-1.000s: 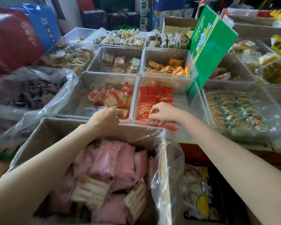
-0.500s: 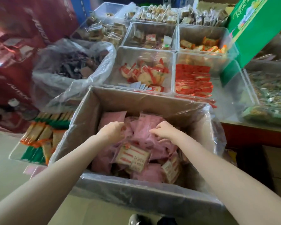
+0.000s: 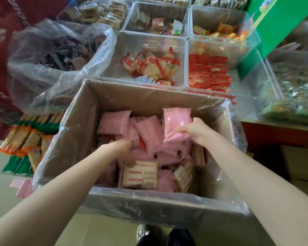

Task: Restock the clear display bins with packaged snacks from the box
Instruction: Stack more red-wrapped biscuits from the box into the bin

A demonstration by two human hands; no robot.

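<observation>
right hand (image 3: 196, 130) gripping pink packet (image 3: 176, 121), left hand (image 3: 122, 148) buried among packets — inside box (image 3: 75, 132)

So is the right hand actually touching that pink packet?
Touching. In the head view the right hand has its fingers curled round the pink packet, lifting its end above the others in the box.

Red-edged counter (image 3: 277, 132) at back right, carrying a grid of clear bins (image 3: 149, 55): one with red-and-white round snacks (image 3: 149, 66), next with flat red packets (image 3: 208, 73), further one with orange packets (image 3: 224, 32), far right green-mix sweets (image 3: 295, 93). Green carton (image 3: 277, 23) leaning over the right bins. Floor (image 3: 0, 181) at lower left, bearing a flat tray of orange and green bars (image 3: 27, 144). Support under the lined cardboard box (image 3: 82, 132) not visible.
</observation>
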